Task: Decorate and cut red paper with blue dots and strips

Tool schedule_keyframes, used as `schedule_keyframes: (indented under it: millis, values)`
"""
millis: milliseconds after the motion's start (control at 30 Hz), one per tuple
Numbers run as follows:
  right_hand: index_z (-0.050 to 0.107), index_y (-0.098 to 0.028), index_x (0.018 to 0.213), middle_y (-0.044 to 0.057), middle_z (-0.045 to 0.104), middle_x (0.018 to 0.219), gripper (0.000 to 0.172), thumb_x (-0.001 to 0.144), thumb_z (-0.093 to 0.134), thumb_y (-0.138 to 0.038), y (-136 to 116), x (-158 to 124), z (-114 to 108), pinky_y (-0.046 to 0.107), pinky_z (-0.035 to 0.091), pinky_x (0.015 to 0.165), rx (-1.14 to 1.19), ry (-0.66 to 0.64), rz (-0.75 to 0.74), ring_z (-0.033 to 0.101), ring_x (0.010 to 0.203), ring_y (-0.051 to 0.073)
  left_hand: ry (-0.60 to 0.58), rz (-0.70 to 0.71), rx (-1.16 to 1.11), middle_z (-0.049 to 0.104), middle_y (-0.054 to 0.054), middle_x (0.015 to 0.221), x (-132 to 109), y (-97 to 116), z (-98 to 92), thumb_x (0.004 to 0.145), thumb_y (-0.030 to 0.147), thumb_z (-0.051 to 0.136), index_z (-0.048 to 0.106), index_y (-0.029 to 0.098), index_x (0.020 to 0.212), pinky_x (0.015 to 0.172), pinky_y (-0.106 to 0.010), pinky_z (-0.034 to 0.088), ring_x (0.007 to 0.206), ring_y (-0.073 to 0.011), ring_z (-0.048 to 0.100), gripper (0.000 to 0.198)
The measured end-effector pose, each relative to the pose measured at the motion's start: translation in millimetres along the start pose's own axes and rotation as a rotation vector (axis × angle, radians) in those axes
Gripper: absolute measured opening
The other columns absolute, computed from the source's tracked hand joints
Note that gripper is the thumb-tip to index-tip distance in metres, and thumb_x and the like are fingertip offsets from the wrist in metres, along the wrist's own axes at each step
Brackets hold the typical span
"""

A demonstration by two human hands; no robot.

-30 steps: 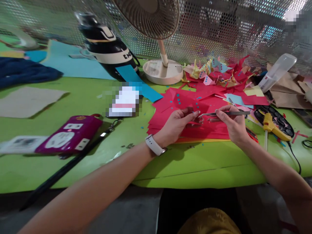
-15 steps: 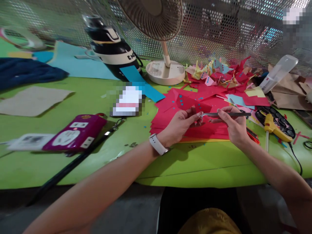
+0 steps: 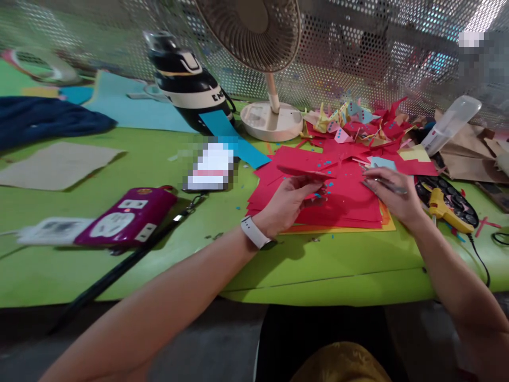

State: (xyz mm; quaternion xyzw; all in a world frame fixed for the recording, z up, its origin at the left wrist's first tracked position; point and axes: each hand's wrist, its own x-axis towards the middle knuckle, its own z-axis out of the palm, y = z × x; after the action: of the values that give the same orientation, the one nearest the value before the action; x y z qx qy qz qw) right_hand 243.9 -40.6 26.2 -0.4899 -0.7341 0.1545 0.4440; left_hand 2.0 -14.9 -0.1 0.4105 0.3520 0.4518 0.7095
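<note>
Left hand [image 3: 290, 204]: fingers pinched on a folded red paper piece [image 3: 306, 172], held edge-on just above the stack of red sheets [image 3: 350, 209]. The piece sits at the fingertips, beyond the thumb.

Right hand [image 3: 393, 201]: fingers closed around metal tweezers [image 3: 387, 185], tips pointing back toward the left hand.

Change: half a second ago the tweezer tips met the red piece at the left fingertips. The right hand has since drawn outward, and the tips now lie well apart from the piece, low over the stack. The piece has tilted flatter in the left grip.

Judgement: tool contact with the piece has ended; the piece remains held by the left hand alone.

Small blue paper dots [image 3: 328, 185] lie between the two grips. Whether the tweezer tips carry a dot cannot be told; the view is blurred there. A yellow glue gun [image 3: 447, 208] rests just outboard of the right hand.
</note>
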Motion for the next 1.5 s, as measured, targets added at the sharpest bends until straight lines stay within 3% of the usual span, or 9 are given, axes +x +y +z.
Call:
schedule_keyframes:
  millis: [133,300,400,467,533,633,833,1300,1500]
  values:
    - [0.073,-0.030,0.101,0.003,0.075,0.112,0.025,0.085,0.059,-0.018,14,-8,4,0.048,0.055,0.093,-0.277,-0.197,-0.100,0.069,0.107,0.027,0.013,-0.014,-0.009,0.066,0.001,0.073,0,1,1.9,0.066,0.029,0.083,0.068,0.017,0.077,0.068,-0.026,0.056,0.071,-0.0117,0.063,0.023]
    - [0.076,-0.030,0.093,0.002,0.075,0.113,0.041,0.073,0.055,-0.001,22,-10,8,0.045,0.056,0.092,-0.423,-0.321,-0.024,0.071,0.104,0.028,-0.008,-0.003,0.015,0.066,0.001,0.071,0,-1,3.2,0.064,0.032,0.085,0.067,0.017,0.074,0.064,-0.025,0.056,0.070,-0.0123,0.063,0.026]
    - [0.074,-0.027,0.100,0.004,0.073,0.116,0.036,0.078,0.053,-0.007,11,-6,11,0.048,0.053,0.097,-0.331,-0.191,-0.018,0.068,0.109,0.028,-0.026,0.010,0.037,0.067,0.001,0.072,-2,-3,3.9,0.064,0.035,0.085,0.066,0.017,0.075,0.067,-0.027,0.057,0.070,-0.0123,0.064,0.029]
    - [0.069,-0.025,0.108,0.006,0.073,0.115,0.026,0.086,0.055,-0.021,-1,-6,17,0.046,0.053,0.096,-0.179,-0.021,0.016,0.068,0.108,0.026,-0.041,0.009,0.059,0.068,0.001,0.073,-4,-5,5.4,0.064,0.039,0.085,0.066,0.017,0.076,0.069,-0.027,0.057,0.069,-0.0123,0.064,0.031]
    - [0.066,-0.025,0.103,0.006,0.073,0.107,0.020,0.091,0.055,-0.037,-12,-7,28,0.040,0.053,0.092,-0.015,0.036,0.086,0.068,0.101,0.023,-0.050,0.014,0.092,0.068,0.001,0.073,-6,-8,7.9,0.065,0.041,0.085,0.066,0.017,0.078,0.069,-0.027,0.057,0.069,-0.0122,0.064,0.033]
    - [0.061,-0.024,0.093,0.007,0.070,0.104,0.028,0.092,0.050,-0.050,-23,-12,45,0.038,0.050,0.091,0.069,0.003,0.166,0.065,0.101,0.022,-0.057,0.051,0.166,0.068,0.001,0.070,-11,-11,12.6,0.066,0.043,0.084,0.067,0.017,0.077,0.070,-0.024,0.055,0.069,-0.0116,0.064,0.033]
    - [0.042,-0.023,0.073,-0.002,0.048,0.069,0.041,0.095,0.041,-0.058,-26,-15,58,0.029,0.042,0.065,0.135,-0.051,0.233,0.049,0.066,0.014,-0.131,0.090,0.302,0.067,0.001,0.071,-18,-14,17.0,0.068,0.046,0.081,0.067,0.017,0.078,0.066,-0.024,0.051,0.065,-0.0110,0.061,0.033]
    - [0.037,-0.023,0.068,-0.003,0.041,0.065,0.047,0.096,0.036,-0.061,-28,-12,45,0.028,0.035,0.061,0.087,-0.217,0.152,0.042,0.062,0.013,-0.125,0.154,0.346,0.070,-0.001,0.083,-12,-16,9.9,0.071,0.046,0.079,0.066,0.017,0.092,0.068,-0.025,0.056,0.072,-0.0128,0.064,0.037]
    - [0.034,-0.024,0.069,-0.002,0.045,0.066,0.041,0.099,0.033,-0.052,-23,-13,47,0.029,0.036,0.063,0.015,-0.206,0.133,0.044,0.063,0.014,-0.102,0.097,0.324,0.068,0.000,0.074,-12,-17,10.6,0.066,0.049,0.081,0.065,0.016,0.079,0.064,-0.025,0.057,0.066,-0.0121,0.062,0.039]
